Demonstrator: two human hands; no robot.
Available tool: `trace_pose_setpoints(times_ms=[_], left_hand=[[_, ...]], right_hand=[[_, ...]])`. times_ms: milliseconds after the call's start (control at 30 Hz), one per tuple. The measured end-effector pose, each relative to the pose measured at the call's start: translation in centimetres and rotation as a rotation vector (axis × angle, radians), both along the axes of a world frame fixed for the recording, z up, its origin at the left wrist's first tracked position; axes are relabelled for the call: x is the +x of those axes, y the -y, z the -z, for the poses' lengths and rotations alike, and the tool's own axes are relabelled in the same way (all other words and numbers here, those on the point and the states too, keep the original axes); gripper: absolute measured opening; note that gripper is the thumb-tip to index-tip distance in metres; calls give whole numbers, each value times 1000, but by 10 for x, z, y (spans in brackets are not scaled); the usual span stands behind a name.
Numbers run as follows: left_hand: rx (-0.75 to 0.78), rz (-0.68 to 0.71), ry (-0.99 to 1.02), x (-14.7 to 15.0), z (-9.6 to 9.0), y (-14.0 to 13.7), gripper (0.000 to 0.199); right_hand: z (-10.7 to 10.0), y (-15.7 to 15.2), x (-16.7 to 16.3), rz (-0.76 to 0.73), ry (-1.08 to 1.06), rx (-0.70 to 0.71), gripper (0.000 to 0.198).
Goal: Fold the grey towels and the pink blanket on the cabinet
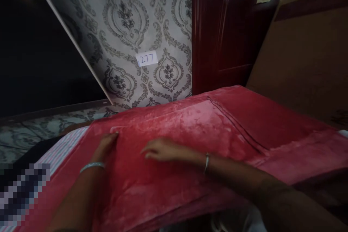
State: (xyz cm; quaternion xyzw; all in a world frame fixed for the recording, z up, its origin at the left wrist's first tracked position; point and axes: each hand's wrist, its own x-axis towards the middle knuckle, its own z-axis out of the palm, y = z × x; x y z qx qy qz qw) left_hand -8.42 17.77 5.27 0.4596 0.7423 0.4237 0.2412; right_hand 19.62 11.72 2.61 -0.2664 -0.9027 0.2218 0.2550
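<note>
A red plush cloth (174, 127) with a folded layer lies spread in front of me; whether it is a garment or a blanket I cannot tell. At the upper left corner of that layer is my left hand (107, 143), its fingers drawn together on the fabric edge. My right hand (161, 149) is over the middle of the cloth, fingers loosely bent and apart, slightly blurred, with nothing in them. A pale bracelet circles each wrist. Thin dark lines run slantwise across the cloth on the right.
Behind the cloth stands a patterned wallpapered wall (126, 18) with a paper label (147, 58) reading 277. A large dark panel (40, 50) leans at left, a cardboard sheet (307, 50) at right. A striped cloth (63, 146) shows at the left edge beside a pixelated patch.
</note>
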Motion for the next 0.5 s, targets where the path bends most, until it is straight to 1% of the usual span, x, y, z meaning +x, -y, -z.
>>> trace_pose_setpoints(times_ms=[67, 100, 167, 233, 333, 400, 467, 500], left_hand=[[-57, -47, -113, 2, 1, -9, 34], [-98, -74, -159, 3, 2, -14, 30], [-158, -108, -237, 2, 5, -23, 22], [-179, -135, -355, 2, 10, -27, 20], [-203, -136, -542, 3, 13, -26, 34], [-217, -116, -585, 3, 8, -25, 43], [-227, -101, -622, -1, -2, -29, 48], [-225, -108, -639, -3, -9, -33, 50]], right_hand=[[-7, -35, 46, 425, 23, -79, 32], [-9, -52, 68, 549, 33, -85, 39], [-8, -82, 105, 704, 49, -80, 48], [-3, -104, 130, 809, 75, -83, 52], [7, -125, 146, 896, 130, -109, 52], [10, -136, 146, 922, 167, -127, 41], [8, -147, 144, 953, 187, -125, 26], [5, -152, 142, 974, 185, -111, 23]])
